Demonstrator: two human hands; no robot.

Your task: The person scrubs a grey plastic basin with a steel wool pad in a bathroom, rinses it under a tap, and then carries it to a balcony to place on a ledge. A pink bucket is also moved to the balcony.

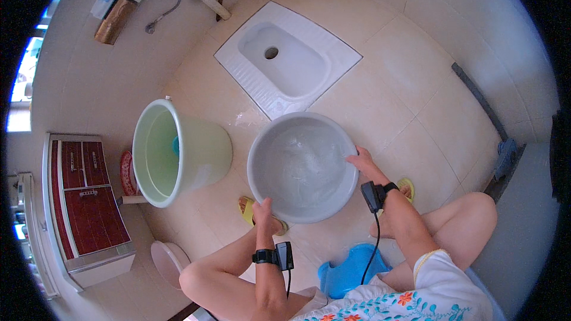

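Note:
A round grey plastic basin [303,167] with water in it is before me, close to the near corner of the squat toilet. My left hand [263,210] grips its rim at the lower left. On the right side of the rim, my right hand [362,160] has hold too, thumb over the edge. The water's surface is rippled and catches the light. I cannot tell whether the basin rests on the floor or is raised a little.
A white ceramic squat toilet [285,60] is set in the tiled floor beyond the basin. To the left stands a tall pale green bucket [203,156] holding water. A pink basin [171,261] and a red-doored cabinet [91,196] are farther left. Something blue and plastic [352,269] lies between my legs.

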